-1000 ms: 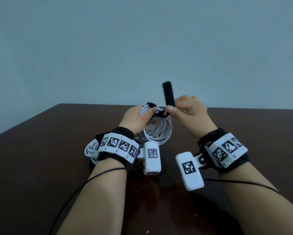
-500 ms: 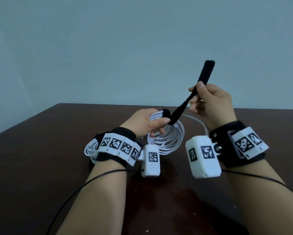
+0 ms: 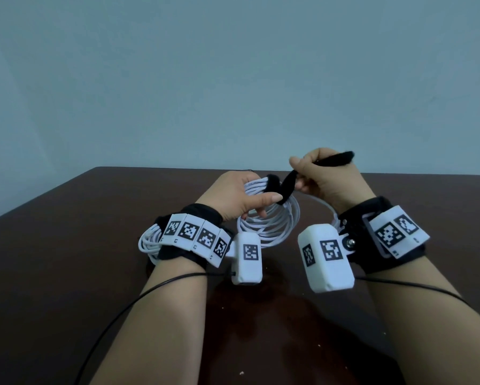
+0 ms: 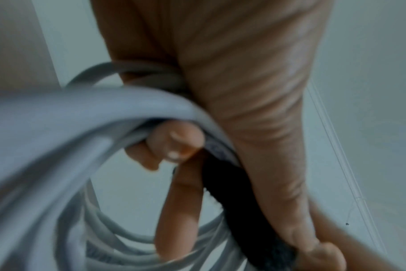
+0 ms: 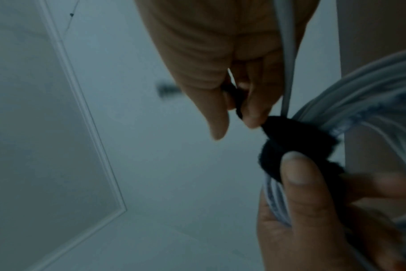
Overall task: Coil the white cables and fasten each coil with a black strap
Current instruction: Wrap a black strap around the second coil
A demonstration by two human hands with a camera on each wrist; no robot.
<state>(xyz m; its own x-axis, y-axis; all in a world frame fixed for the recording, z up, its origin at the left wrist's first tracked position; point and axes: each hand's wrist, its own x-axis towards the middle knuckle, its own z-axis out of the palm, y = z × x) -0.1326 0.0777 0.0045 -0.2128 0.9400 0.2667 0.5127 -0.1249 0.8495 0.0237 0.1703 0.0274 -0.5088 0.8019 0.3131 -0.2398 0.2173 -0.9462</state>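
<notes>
My left hand (image 3: 241, 197) grips the top of a white cable coil (image 3: 272, 223) held upright above the dark table, thumb pressing the black strap (image 3: 287, 184) against the bundle. The strap wraps over the coil's top, and its free end (image 3: 336, 158) runs up through my right hand (image 3: 320, 176), which pinches it between thumb and fingers. In the left wrist view the cable loops (image 4: 86, 128) pass under my curled fingers (image 4: 176, 143) beside the strap (image 4: 230, 194). The right wrist view shows my fingertips (image 5: 250, 111) pinching the strap (image 5: 297, 144) where it hugs the cables (image 5: 369, 95).
A second white cable bundle (image 3: 150, 240) lies on the brown table (image 3: 66, 259) behind my left wrist. Thin black wires trail from both wrist cameras across the table. A plain pale wall rises behind the table's far edge.
My right hand has swung the strap's free end from upright, up and to the right, then down to a near-level position, drawing it closer over the coil. The left hand keeps its hold.
</notes>
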